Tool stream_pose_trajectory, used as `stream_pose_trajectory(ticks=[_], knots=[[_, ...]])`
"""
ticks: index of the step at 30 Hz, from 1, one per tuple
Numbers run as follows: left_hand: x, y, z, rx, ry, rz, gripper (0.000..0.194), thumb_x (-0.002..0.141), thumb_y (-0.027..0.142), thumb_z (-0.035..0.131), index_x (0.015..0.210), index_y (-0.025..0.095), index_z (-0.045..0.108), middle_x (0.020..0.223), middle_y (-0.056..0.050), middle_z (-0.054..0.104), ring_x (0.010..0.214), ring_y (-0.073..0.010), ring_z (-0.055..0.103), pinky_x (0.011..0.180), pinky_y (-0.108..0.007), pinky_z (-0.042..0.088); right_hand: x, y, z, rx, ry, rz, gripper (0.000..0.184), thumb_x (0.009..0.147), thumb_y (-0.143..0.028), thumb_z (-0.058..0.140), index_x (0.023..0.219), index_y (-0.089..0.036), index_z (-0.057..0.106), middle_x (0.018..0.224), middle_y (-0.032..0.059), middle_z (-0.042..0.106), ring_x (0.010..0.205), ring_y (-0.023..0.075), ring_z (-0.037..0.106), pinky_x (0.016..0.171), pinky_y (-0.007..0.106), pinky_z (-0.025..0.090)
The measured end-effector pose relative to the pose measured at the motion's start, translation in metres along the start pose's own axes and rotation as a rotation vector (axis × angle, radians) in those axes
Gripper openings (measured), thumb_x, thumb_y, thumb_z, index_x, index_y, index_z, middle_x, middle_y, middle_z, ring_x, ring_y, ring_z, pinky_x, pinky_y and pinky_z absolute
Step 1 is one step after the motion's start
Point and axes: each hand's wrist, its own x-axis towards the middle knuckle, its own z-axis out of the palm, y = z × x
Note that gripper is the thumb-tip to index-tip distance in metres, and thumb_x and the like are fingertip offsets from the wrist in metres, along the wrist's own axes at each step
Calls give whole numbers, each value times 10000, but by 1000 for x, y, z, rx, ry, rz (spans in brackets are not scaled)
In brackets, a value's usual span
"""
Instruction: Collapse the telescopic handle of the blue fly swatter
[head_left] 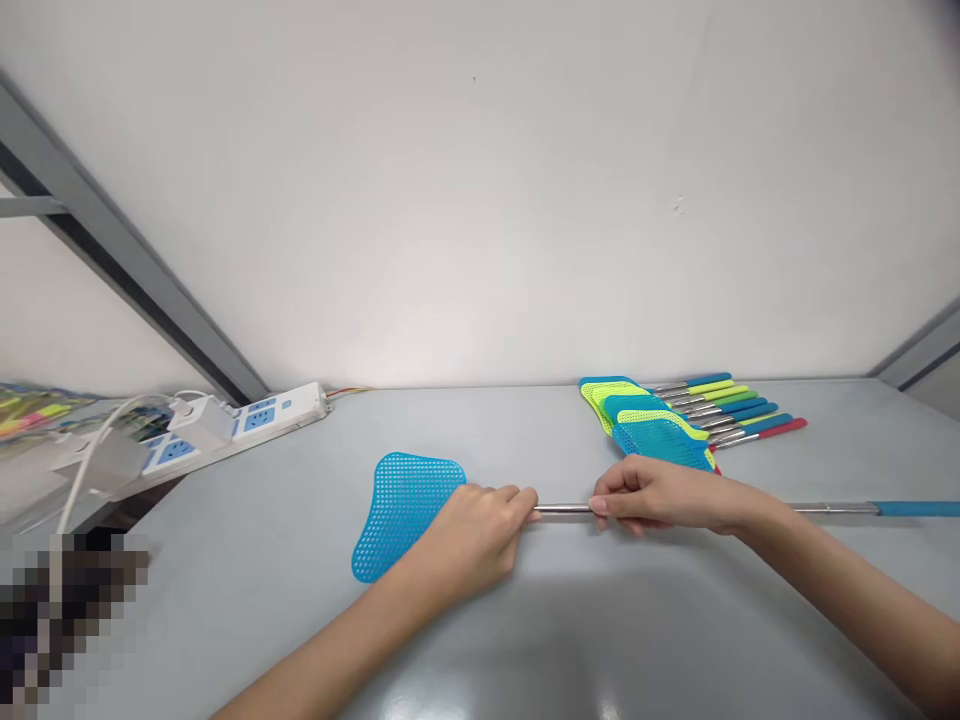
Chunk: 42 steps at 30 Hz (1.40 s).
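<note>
Blue fly swatter lies flat on the grey surface, pointing sideways. The left hand is clamped, knuckles up, around its steel shaft next to the mesh. The right hand, arm reaching in from the side, curls around the shaft just beyond, the hands slightly apart.

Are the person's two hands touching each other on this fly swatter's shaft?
Apart. The head view shows a bare stretch of steel shaft between the left hand and the right hand.

A blue mesh fly swatter lies flat, its steel shaft running sideways.
</note>
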Motion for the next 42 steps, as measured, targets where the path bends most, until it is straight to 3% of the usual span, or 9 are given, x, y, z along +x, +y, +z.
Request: stream_pose_trajectory(ticks=[5,10,15,21,26,31,34,39,42], knots=[[4,7,-7,-10,44,-22,176,852,193,300,744,187,439,656,14,562,509,-122,517,443,-254,258,9,-15,1,-87,70,-68,382,743,-493,461,682,-138,588,516,-38,376,462,57,285,436,197,211],[3,15,-5,25,130,-34,133,797,136,356,737,187,463,632,9,554,509,-129,514,437,-258,252,4,-25,2,-65,76,-49,333,772,-417,447,624,-138,551,534,-39,350,472,49,268,438,190,195],[2,22,2,101,236,14,136,771,112,367,697,186,454,569,8,509,483,-133,487,431,-265,237,-1,-26,4,110,-82,12,313,804,-394,400,637,-151,503,427,-75,248,392,44,180,376,187,138],[4,20,2,133,250,86,146,722,65,366,674,180,442,533,4,469,468,-128,459,435,-260,238,5,-19,5,355,-262,28,241,793,-333,404,672,-153,508,371,-93,246,329,37,134,319,180,105],[7,15,-4,100,196,90,122,710,81,385,677,184,442,553,6,491,480,-135,465,450,-263,244,10,-15,5,413,-279,40,248,788,-341,399,713,-145,532,375,-90,265,328,35,139,321,176,95],[9,2,-23,28,93,45,238,844,209,312,651,178,446,580,6,528,475,-125,465,456,-261,243,10,-23,8,335,-116,-81,314,804,-414,399,785,-142,555,430,-61,376,385,42,265,377,171,198],[8,-2,-29,5,28,24,305,874,264,266,644,174,444,586,6,539,477,-123,472,448,-256,231,10,-24,9,247,-56,-69,353,784,-476,422,846,-150,544,512,-37,467,409,41,295,391,168,227],[3,-5,-29,-72,-19,20,306,868,325,302,643,181,449,596,22,544,487,-114,463,446,-247,224,7,-17,3,90,-127,-9,411,756,-521,442,897,-155,565,466,-53,444,372,37,256,368,169,211],[2,-9,-29,-109,-21,54,300,852,313,356,605,179,462,554,23,517,532,-118,456,546,-253,292,2,-15,-6,26,-157,-35,420,773,-511,421,888,-149,601,443,-54,420,369,36,223,367,169,202]])
